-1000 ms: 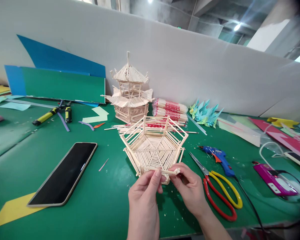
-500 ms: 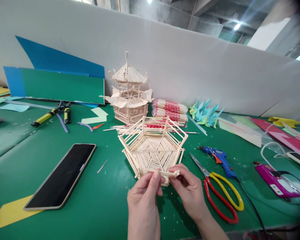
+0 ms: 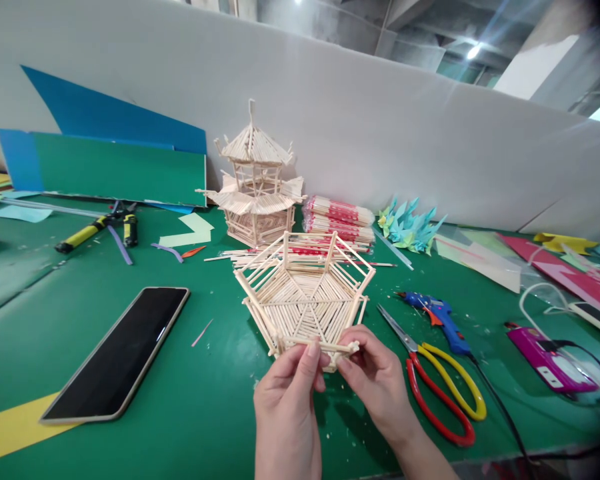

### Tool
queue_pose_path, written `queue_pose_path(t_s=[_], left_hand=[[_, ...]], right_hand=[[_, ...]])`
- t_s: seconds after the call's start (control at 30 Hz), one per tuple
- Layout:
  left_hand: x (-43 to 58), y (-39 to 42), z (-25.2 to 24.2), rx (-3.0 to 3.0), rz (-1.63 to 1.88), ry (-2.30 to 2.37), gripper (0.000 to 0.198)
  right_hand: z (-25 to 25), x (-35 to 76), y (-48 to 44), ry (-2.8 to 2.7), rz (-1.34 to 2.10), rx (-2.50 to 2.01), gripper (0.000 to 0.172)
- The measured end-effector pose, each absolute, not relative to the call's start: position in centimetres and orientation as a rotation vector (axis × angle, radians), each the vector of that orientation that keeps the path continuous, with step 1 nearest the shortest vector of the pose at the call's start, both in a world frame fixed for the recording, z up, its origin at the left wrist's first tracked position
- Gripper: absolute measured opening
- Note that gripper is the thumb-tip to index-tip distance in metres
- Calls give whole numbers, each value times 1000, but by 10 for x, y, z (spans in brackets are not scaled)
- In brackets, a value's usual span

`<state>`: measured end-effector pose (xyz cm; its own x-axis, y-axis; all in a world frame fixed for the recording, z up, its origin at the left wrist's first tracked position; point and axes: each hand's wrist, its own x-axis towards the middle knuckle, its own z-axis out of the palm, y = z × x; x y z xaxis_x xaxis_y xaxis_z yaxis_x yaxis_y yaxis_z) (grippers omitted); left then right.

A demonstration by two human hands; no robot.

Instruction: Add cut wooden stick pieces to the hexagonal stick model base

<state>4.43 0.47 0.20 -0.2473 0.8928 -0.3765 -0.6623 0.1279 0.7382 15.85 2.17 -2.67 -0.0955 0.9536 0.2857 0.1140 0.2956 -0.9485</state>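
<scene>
A hexagonal frame of thin wooden sticks (image 3: 305,303), with a floor of concentric sticks and low railings, is tilted toward me above the green table. My left hand (image 3: 296,383) pinches the near edge of this frame between thumb and fingers. At the near right corner my right hand (image 3: 375,370) is closed on the same edge, its fingertips around the stick ends. The fingers hide part of the near side. Behind the frame stands a small pagoda model (image 3: 257,183) made of the same sticks, with two roofs.
To the right lie scissors (image 3: 430,373), a blue glue gun (image 3: 440,320) and a purple power strip (image 3: 550,357). At left are a phone (image 3: 120,353) and yellow-handled pliers (image 3: 87,232). Bundled sticks (image 3: 337,220) and folded paper (image 3: 413,227) sit near the white partition (image 3: 380,127).
The view has shifted slightly, so the things at left appear a little further left. Both hands keep their grip, and the stick frame has hardly moved.
</scene>
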Motion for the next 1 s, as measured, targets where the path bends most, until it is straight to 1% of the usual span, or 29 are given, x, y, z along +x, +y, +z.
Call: queue_pose_path(t_s=[0.2,0.63,1.0], left_hand=[[44,5,4,280,1501,1037,15],[44,5,4,295,1498,1033,15],[45,5,2,308,1496,1032,16]], right_hand=[[-30,155,22,-1470,879,-1076,9],[-28,151,22,-1453,802,-1125,16],[-28,145,20,-1424,742,-1158,14]])
